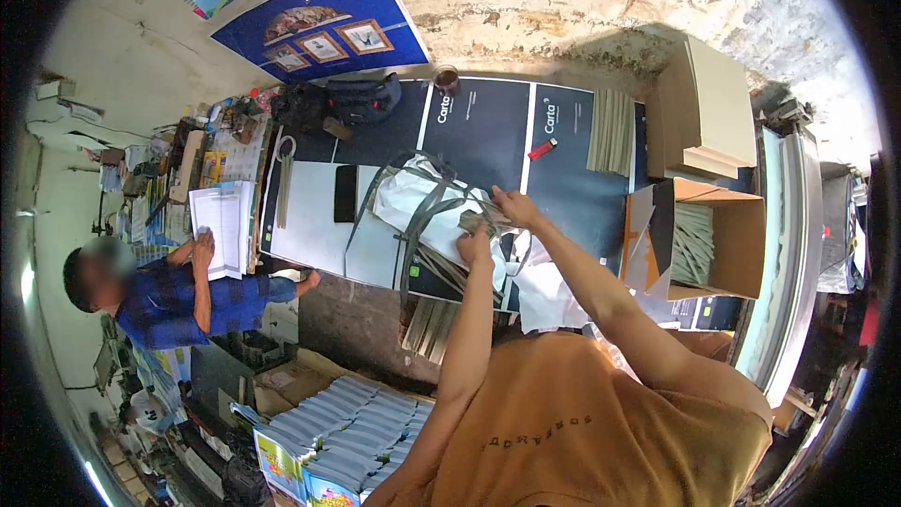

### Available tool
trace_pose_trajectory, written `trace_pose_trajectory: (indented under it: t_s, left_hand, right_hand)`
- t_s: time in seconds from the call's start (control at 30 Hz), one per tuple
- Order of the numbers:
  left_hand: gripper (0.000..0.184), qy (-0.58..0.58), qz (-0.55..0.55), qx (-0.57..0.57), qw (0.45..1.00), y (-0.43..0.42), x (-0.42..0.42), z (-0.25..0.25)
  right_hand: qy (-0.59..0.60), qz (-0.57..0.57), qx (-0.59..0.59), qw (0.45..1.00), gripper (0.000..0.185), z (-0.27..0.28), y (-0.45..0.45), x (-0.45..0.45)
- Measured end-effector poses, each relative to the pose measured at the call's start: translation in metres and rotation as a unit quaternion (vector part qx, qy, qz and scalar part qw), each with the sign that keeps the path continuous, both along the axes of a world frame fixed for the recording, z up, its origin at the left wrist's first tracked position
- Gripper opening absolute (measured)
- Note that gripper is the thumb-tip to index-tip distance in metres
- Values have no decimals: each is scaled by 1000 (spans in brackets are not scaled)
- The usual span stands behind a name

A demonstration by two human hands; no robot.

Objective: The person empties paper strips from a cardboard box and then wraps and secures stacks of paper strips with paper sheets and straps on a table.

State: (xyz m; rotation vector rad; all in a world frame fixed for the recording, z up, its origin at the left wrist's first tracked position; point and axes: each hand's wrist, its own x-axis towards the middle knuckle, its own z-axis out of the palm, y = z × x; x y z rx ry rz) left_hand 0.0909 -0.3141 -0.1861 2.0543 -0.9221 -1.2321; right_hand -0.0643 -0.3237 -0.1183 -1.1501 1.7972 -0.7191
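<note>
A white packet [405, 192] lies on the dark table, with loose grey-green strips [434, 213] looping over it and trailing off its sides. My left hand [474, 246] is closed around a small bunch of these strips at the packet's right end. Just beyond it, my right hand [514, 207] pinches a strip, its fingers close to the bunch. Crumpled white sheeting [544, 291] hangs near the table's front edge, below my right forearm.
A black phone [346, 193] and a red lighter [542, 149] lie on the table [582, 216]. Stacked grey strips [612, 131] and an open cardboard box [737, 244] holding more strips stand right. Another person [202, 305] handles papers at left. Stacked booklets [352, 432] are below.
</note>
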Motion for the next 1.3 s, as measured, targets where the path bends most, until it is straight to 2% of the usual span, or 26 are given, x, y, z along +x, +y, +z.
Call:
trace_pose_trajectory:
  t_s: [0.07, 0.13, 0.17, 0.23, 0.3, 0.37, 0.43, 0.5, 0.53, 0.6, 0.7, 0.77, 0.8, 0.87, 0.9, 0.93, 1.03, 1.13, 1.17, 1.23, 1.3]
  left_hand:
    - [68, -41, 4, -12, 999, 5, -4, -4]
    - [68, -69, 20, -22, 997, 12, -23, 59]
    - [65, -67, 49, 4, 997, 14, -28, 77]
    - [60, -62, 105, 55, 991, 15, -33, 96]
    - [60, 123, 131, 25, 983, 14, -24, 86]
    - [58, 301, 173, 24, 937, 8, -14, 67]
    - [56, 284, 157, 34, 945, 8, -13, 75]
    - [58, 246, 137, 22, 959, 8, -13, 79]
    - [57, 308, 136, -9, 942, 10, -11, 80]
    - [57, 296, 135, 0, 945, 10, -10, 84]
    - [57, 294, 143, 10, 945, 7, -10, 88]
    - [60, 280, 123, 6, 952, 8, -3, 84]
    - [61, 216, 152, 42, 964, 1, -3, 80]
    - [62, 114, 128, 59, 983, -4, 0, 71]
    - [62, 64, 115, 66, 989, -7, -2, 70]
    - [60, 19, 132, 89, 987, -5, -7, 86]
    - [59, 18, 99, 89, 991, -9, -9, 87]
    - [86, 22, 23, 140, 990, -20, -1, 67]
    - [73, 12, 58, 127, 990, -21, -6, 62]
    - [48, -10, 127, 104, 986, 1, -28, 127]
    - [46, -33, 130, 101, 986, -7, -22, 95]
  right_hand:
    - [-34, 6, 31, 999, 74, -1, 5, 9]
    - [-70, 5, 62, 996, 76, -2, 10, 18]
    - [-65, -33, 42, 996, 78, 2, 16, 26]
    - [-142, -51, 89, 985, 76, 14, 22, 25]
    - [-109, -51, 52, 991, 75, 23, 28, 29]
    - [-97, -29, 8, 995, 75, 18, 29, 29]
    - [-106, 20, -38, 993, 76, 25, 26, 29]
    - [-207, 8, 41, 978, 70, 28, 25, 28]
    - [-255, 4, 60, 965, 69, 20, 25, 30]
    - [-318, 24, 88, 944, 64, 14, 23, 30]
    - [-260, 101, -1, 960, 63, 23, 32, 30]
    - [-248, 104, 63, 961, 57, 52, 42, 29]
    - [-241, 106, 95, 960, 54, 59, 45, 28]
    - [-17, 82, -4, 996, 43, 47, 61, 35]
    - [97, 68, -55, 991, 37, 42, 71, 41]
    - [215, -56, -176, 959, 31, 63, 89, 48]
    - [62, -49, -121, 990, 25, 63, 115, 62]
    - [114, -66, -42, 990, 29, 65, 114, 76]
    - [131, -74, -20, 988, 31, 67, 109, 79]
    - [122, -103, 21, 987, 32, 52, 96, 81]
    - [107, -155, 35, 981, 31, 39, 87, 81]
